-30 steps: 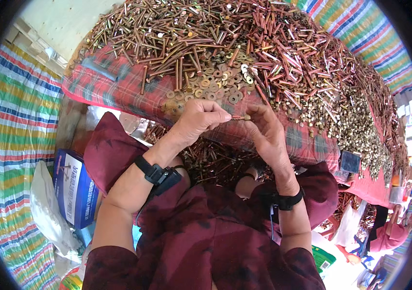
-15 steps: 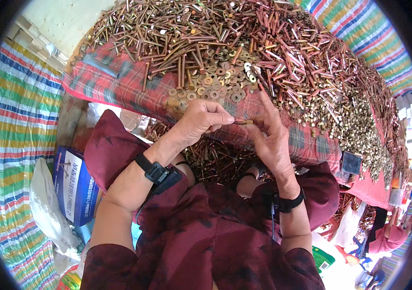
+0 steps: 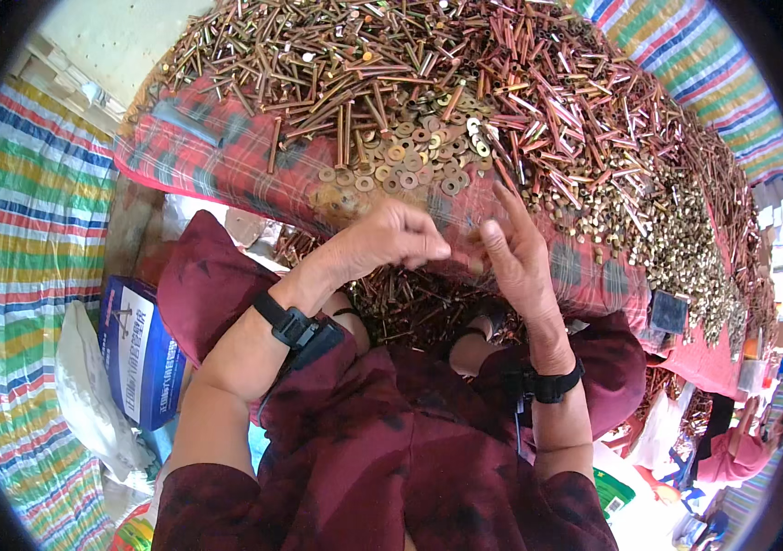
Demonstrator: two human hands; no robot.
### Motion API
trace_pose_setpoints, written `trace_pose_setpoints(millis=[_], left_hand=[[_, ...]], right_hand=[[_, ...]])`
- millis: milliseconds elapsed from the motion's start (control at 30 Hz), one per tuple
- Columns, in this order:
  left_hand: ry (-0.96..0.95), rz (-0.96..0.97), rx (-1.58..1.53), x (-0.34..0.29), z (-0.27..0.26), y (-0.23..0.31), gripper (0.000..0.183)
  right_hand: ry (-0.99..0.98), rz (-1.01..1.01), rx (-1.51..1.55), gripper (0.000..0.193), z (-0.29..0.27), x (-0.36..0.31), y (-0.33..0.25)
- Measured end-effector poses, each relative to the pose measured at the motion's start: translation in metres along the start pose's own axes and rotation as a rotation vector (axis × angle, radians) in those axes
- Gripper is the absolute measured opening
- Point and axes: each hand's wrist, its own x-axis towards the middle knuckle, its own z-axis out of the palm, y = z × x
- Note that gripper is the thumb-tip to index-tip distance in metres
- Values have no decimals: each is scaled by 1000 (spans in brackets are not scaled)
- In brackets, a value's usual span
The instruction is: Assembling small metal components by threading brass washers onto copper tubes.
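The left hand (image 3: 393,237) is curled, contents unclear, the right hand (image 3: 522,262) spread, seemingly empty; washers (image 3: 410,158) just beyond look light, stiff, best pinched edgewise.

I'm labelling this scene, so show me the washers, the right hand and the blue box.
Washers (image 3: 412,158): head view, middle of the pile.
Right hand (image 3: 520,262): head view, thumb's base.
Blue box (image 3: 142,356): head view, its printed face.
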Motion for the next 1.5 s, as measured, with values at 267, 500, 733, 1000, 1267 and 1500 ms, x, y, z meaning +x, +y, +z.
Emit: trace_pose_setpoints(millis=[267,500,733,1000,1267,1500], left_hand=[[1106,413,1190,29,-67,-14,28],[1021,170,924,35,-87,-26,33],[779,128,-24,22,-75,-22,24],[357,-67,-364,2,6,6,16],[190,-108,-256,4,17,-10,19],[249,-151,-231,13,7,-13,31]], right_hand=[[316,-575,-895,23,15,59,38],[286,-443,-1044,21,29,74,39],[367,-502,-943,15,24,73,42],[626,-475,-435,14,36,50,30],[622,-566,-559,9,43,18,21],[774,-440,-1057,15,14,45,20]])
